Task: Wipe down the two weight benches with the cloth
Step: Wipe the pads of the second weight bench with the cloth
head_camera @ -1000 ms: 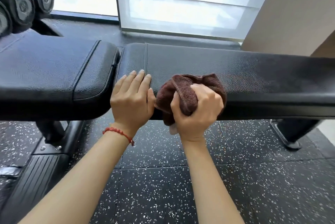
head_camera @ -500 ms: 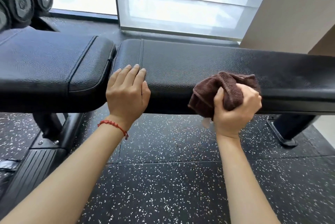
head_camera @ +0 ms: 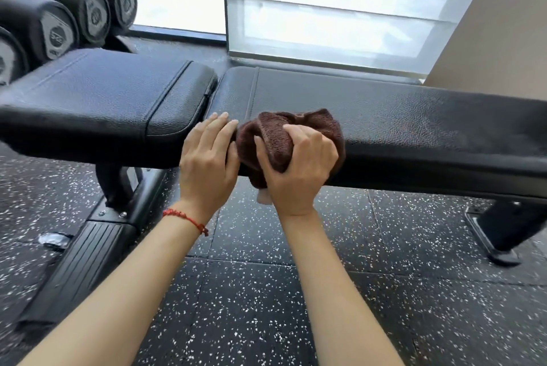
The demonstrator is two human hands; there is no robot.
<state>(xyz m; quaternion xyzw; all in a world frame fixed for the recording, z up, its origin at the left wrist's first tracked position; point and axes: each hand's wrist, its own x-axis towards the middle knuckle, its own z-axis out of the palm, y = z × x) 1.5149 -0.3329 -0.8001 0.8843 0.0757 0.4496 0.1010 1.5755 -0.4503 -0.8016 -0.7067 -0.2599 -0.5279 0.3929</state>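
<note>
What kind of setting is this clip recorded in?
Most likely a gym's free-weights area: a black padded weight bench that the right hand wipes with a brown cloth, a row of dumbbells racked behind, and speckled rubber flooring.

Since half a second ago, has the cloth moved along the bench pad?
Yes. The right hand has swept the brown cloth back leftward along the long pad, toward the gap beside the seat pad, until it meets the left hand.

Gym, likely: dumbbells (head_camera: 56, 19), padded bench (head_camera: 384, 117), speckled rubber floor (head_camera: 266, 306).
</note>
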